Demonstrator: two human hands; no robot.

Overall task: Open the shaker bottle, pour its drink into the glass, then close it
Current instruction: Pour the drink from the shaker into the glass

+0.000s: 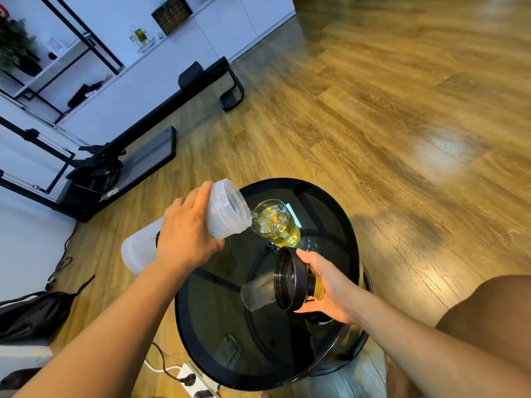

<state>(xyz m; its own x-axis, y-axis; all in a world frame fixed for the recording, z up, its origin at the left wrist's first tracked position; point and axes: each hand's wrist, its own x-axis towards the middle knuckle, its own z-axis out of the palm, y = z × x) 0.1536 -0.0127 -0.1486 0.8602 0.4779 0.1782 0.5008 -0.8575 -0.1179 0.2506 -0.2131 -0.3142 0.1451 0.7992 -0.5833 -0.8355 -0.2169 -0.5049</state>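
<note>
My left hand [186, 234] grips the translucent white shaker bottle [227, 209], which is tipped almost level with its open mouth at the rim of the glass [277, 224]. A thin stream runs from the bottle into the glass, which holds yellow drink and stands on the round black glass table [342, 225]. My right hand [324, 285] holds the black lid [287, 278] on edge above the table's middle, its inside facing left, with a frosted clear insert sticking out of it.
The small table stands on a wooden floor. A black exercise machine [120, 156] lies along the white wall at the left. A black bag [31, 314] sits on the floor at the lower left, and a power strip [189, 379] with cables lies below the table. My knee [488, 320] is at the right.
</note>
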